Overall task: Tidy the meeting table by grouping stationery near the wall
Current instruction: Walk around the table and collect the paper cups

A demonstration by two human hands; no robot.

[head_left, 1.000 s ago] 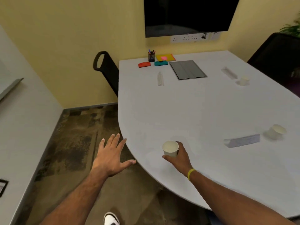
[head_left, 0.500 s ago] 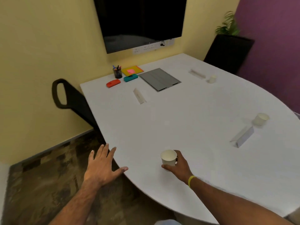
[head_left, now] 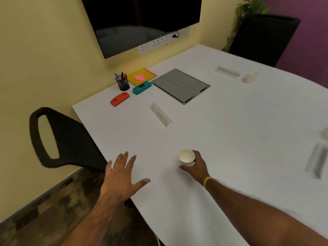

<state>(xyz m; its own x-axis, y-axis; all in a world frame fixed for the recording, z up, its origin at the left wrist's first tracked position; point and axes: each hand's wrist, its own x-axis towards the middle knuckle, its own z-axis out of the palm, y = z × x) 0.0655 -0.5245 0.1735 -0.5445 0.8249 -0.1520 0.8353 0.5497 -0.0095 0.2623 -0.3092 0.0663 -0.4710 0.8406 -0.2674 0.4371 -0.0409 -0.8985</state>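
My right hand (head_left: 197, 167) grips a white paper cup (head_left: 186, 157) standing on the white table (head_left: 230, 125). My left hand (head_left: 122, 178) hovers open over the table's near left edge, fingers spread. By the yellow wall sit a black pen holder (head_left: 122, 83) with pens, a yellow notebook (head_left: 142, 76) with a pink sticky note, a teal eraser (head_left: 142, 87) and a red eraser (head_left: 119, 98). A white name card (head_left: 161, 116) lies mid-table.
A black chair (head_left: 62, 139) stands at the table's left side, another chair (head_left: 262, 36) at the far right. A grey cable hatch (head_left: 181, 85) is set in the table. Another name card (head_left: 227, 71) and cup (head_left: 250, 77) lie far right; a third card (head_left: 316, 162) lies near the right edge.
The view has swung left and closer to the table. My left hand moved from beside the table to over its edge. My right hand keeps hold of the cup.
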